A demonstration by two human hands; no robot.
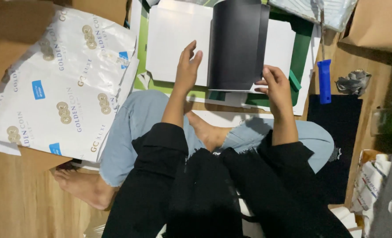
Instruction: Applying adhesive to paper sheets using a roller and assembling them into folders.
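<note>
Pinched between thumb and fingers of the right hand [277, 88] is the lower right corner of a black sheet [236, 44], which curls upward at its far end and lies over a white card [174, 39]. Left of it, the left hand [187, 68] is open, fingers straight and together, its palm side resting against the white card just beside the black sheet's left edge; it grasps nothing. Both sheets sit on a green cutting mat [299, 48] spread on the wooden floor [15, 207] in front of the person's crossed legs (bare feet, pale blue jeans, black sleeves). A blue-handled tool [324, 81] lies just right of the mat, touching the top edge of a black mat [335, 128]. Near it, further right, rests a crumpled grey wad [354, 81]. Well apart on the left lies a stack of white printed wrapping paper [63, 83], partly over brown cardboard [11, 39].
</note>
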